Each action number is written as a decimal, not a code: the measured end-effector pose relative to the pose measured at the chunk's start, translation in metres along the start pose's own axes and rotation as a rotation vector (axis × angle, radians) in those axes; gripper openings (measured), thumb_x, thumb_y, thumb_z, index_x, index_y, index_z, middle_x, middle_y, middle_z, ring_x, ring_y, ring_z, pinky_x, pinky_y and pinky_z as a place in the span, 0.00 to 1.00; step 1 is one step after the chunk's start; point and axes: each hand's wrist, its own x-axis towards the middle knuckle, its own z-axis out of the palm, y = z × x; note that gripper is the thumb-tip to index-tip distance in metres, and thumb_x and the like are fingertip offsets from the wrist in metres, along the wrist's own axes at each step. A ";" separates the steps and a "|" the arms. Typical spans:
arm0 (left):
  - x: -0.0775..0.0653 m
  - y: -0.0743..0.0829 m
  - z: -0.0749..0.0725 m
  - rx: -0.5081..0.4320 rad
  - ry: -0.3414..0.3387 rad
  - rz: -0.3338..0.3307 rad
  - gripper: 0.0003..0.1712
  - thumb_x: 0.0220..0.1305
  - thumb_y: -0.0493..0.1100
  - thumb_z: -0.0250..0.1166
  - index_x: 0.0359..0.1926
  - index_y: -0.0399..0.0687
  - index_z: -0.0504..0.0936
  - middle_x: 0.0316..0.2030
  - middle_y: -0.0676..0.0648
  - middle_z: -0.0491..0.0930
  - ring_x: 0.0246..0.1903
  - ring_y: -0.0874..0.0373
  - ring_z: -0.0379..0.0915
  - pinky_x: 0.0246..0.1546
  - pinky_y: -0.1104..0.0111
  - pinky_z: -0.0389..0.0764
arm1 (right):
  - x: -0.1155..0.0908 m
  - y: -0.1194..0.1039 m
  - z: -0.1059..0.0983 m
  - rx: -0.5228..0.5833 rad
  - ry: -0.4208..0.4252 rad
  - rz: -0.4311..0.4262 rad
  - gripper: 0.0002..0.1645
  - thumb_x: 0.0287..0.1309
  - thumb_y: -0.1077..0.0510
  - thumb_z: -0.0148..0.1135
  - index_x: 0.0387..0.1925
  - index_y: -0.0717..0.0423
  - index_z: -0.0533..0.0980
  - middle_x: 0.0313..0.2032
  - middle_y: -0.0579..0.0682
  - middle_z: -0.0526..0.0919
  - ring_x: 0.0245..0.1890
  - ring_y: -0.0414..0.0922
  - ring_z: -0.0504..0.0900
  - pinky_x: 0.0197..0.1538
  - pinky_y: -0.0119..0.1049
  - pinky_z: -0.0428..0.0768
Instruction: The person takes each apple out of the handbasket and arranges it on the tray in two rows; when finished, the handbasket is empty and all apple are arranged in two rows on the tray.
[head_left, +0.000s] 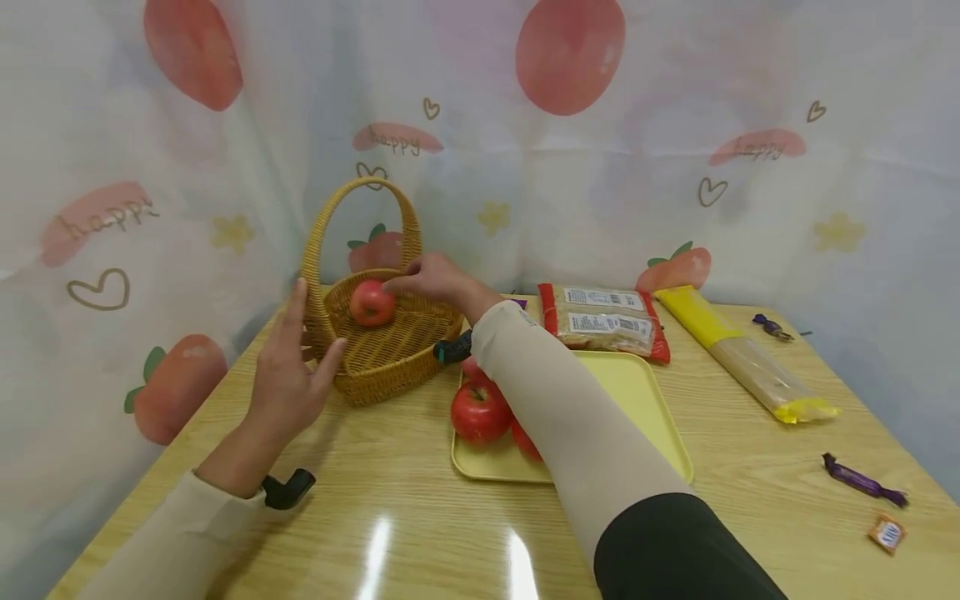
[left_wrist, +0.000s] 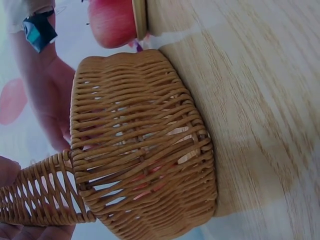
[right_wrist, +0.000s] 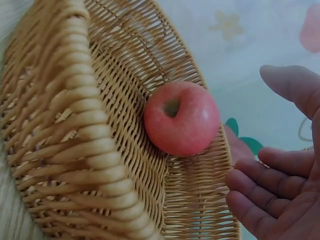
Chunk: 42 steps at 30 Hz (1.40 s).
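A brown wicker basket (head_left: 390, 379) with a tall hoop handle (head_left: 318, 250) stands at the back left of the table. Inside, a red apple (right_wrist: 182, 120) lies against its far wall. My left hand (head_left: 288, 375) holds the handle near its base; thumb and fingers show on opposite sides of it in the left wrist view. Over the basket's right rim reaches my right hand (head_left: 435, 279), its fingers relaxed and holding nothing, with a gap to the apple in the right wrist view. More red apples (head_left: 480, 411) lie on a yellow tray (head_left: 630, 383), partly hidden by my right sleeve.
Behind the tray lies a red-edged clear food packet (head_left: 607, 321). To its right is a long yellow-ended packet (head_left: 742, 354). Purple-wrapped candies (head_left: 864, 481) and a small orange packet (head_left: 887, 533) are along the right side. A printed curtain (head_left: 480, 183) hangs behind the table.
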 end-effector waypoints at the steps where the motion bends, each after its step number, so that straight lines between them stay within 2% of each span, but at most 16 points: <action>1: 0.000 0.000 0.000 -0.001 -0.002 -0.001 0.57 0.64 0.33 0.72 0.84 0.49 0.48 0.71 0.29 0.67 0.43 0.37 0.83 0.38 0.47 0.86 | 0.002 0.000 0.001 -0.002 0.004 0.014 0.33 0.63 0.38 0.69 0.16 0.49 0.64 0.15 0.41 0.55 0.17 0.41 0.54 0.25 0.35 0.59; 13: 0.001 0.001 0.000 -0.008 -0.003 0.001 0.54 0.66 0.32 0.71 0.84 0.48 0.48 0.72 0.30 0.65 0.44 0.37 0.82 0.38 0.46 0.87 | 0.027 0.000 0.011 -0.036 -0.007 0.025 0.37 0.62 0.38 0.70 0.10 0.48 0.61 0.12 0.40 0.52 0.15 0.39 0.50 0.23 0.33 0.55; 18: 0.002 0.001 0.001 -0.009 -0.012 0.008 0.55 0.66 0.33 0.71 0.84 0.49 0.48 0.73 0.31 0.64 0.43 0.37 0.82 0.37 0.47 0.88 | 0.036 0.000 0.013 -0.001 -0.007 0.050 0.38 0.61 0.37 0.71 0.08 0.47 0.61 0.12 0.40 0.52 0.15 0.39 0.49 0.23 0.34 0.55; 23: 0.002 0.001 0.000 -0.017 -0.019 0.001 0.56 0.66 0.35 0.72 0.84 0.51 0.47 0.72 0.30 0.66 0.43 0.37 0.83 0.36 0.48 0.88 | 0.042 -0.003 0.016 -0.007 -0.010 0.037 0.36 0.61 0.37 0.71 0.10 0.48 0.63 0.12 0.40 0.54 0.16 0.40 0.51 0.25 0.35 0.57; 26: 0.001 0.000 -0.001 -0.022 -0.020 -0.004 0.56 0.65 0.35 0.72 0.84 0.52 0.47 0.70 0.30 0.67 0.43 0.37 0.83 0.36 0.48 0.88 | 0.043 -0.005 0.020 0.005 -0.024 0.021 0.29 0.61 0.38 0.71 0.19 0.53 0.71 0.18 0.43 0.63 0.22 0.42 0.62 0.30 0.35 0.65; 28: 0.001 0.001 -0.001 -0.020 -0.022 -0.005 0.56 0.65 0.35 0.72 0.84 0.51 0.47 0.69 0.30 0.68 0.43 0.38 0.82 0.36 0.49 0.88 | 0.044 -0.006 0.023 -0.001 -0.024 0.012 0.24 0.62 0.39 0.71 0.30 0.55 0.76 0.27 0.44 0.71 0.31 0.43 0.71 0.37 0.36 0.71; 30: 0.001 0.001 -0.001 -0.019 -0.027 -0.004 0.56 0.65 0.35 0.72 0.84 0.51 0.47 0.68 0.29 0.68 0.42 0.38 0.83 0.36 0.49 0.88 | 0.045 -0.006 0.026 -0.008 -0.025 0.013 0.24 0.62 0.39 0.71 0.39 0.56 0.79 0.36 0.46 0.76 0.41 0.45 0.76 0.44 0.37 0.75; 33: 0.002 0.002 -0.001 -0.014 -0.035 -0.008 0.56 0.66 0.35 0.72 0.84 0.52 0.47 0.67 0.30 0.69 0.41 0.39 0.83 0.35 0.49 0.88 | 0.049 -0.006 0.030 -0.053 -0.032 0.024 0.24 0.64 0.38 0.70 0.40 0.56 0.79 0.39 0.47 0.77 0.47 0.47 0.77 0.49 0.38 0.75; 35: 0.002 0.002 -0.002 -0.013 -0.039 -0.014 0.56 0.67 0.36 0.71 0.84 0.52 0.46 0.66 0.30 0.69 0.41 0.38 0.83 0.35 0.49 0.88 | 0.053 -0.006 0.032 -0.076 -0.047 0.033 0.25 0.64 0.37 0.69 0.39 0.56 0.78 0.38 0.48 0.77 0.48 0.49 0.78 0.49 0.39 0.75; 38: 0.001 0.003 -0.002 -0.012 -0.042 -0.022 0.56 0.67 0.36 0.71 0.85 0.53 0.46 0.67 0.30 0.69 0.43 0.38 0.82 0.36 0.48 0.88 | 0.056 -0.007 0.035 -0.078 -0.058 0.041 0.30 0.64 0.38 0.69 0.52 0.60 0.79 0.47 0.52 0.81 0.53 0.50 0.79 0.53 0.40 0.77; 40: 0.001 0.003 -0.002 -0.012 -0.043 -0.025 0.56 0.67 0.36 0.71 0.85 0.53 0.45 0.66 0.30 0.69 0.43 0.37 0.82 0.36 0.48 0.88 | 0.056 -0.009 0.037 -0.057 -0.068 0.049 0.37 0.65 0.40 0.70 0.64 0.61 0.74 0.56 0.55 0.79 0.57 0.50 0.78 0.56 0.42 0.78; 42: 0.001 0.002 -0.002 -0.010 -0.040 -0.023 0.56 0.67 0.36 0.71 0.85 0.53 0.46 0.65 0.29 0.70 0.44 0.38 0.82 0.37 0.48 0.89 | 0.056 -0.010 0.039 -0.054 -0.070 0.053 0.42 0.65 0.42 0.70 0.70 0.61 0.69 0.61 0.57 0.78 0.58 0.51 0.77 0.58 0.43 0.78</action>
